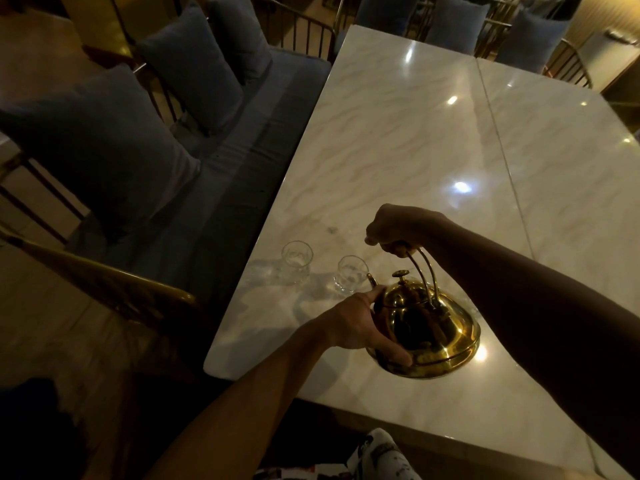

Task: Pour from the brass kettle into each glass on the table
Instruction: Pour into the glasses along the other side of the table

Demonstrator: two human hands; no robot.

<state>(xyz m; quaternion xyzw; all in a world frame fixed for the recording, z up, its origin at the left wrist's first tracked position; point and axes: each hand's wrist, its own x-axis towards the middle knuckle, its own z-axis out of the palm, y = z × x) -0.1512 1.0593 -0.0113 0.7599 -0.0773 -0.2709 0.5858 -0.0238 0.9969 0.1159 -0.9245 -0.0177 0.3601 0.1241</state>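
Brass kettle [429, 327]: sitting near the front left corner of the counter [398, 133], or tilting just above it; contact with the surface is hard to judge. Its spout [371, 279] is pointing toward the nearer glass.
Right hand [398, 228]: fingers are clenching the kettle's arched handle [420, 271] from above; the fingertips are hiding under the fist.
Left hand [363, 325]: fingers are wrapping the kettle's left flank, the thumb lying near the base of the spout; the palm is covering that side of the body.
Nearer glass [350, 273]: standing upright just beside the spout tip; any contents are too dim to make out.
Farther glass [297, 261]: standing upright to the left, close to the counter's edge, apart from the first.
Bench cushions [104, 147]: lying in shadow left of the counter.
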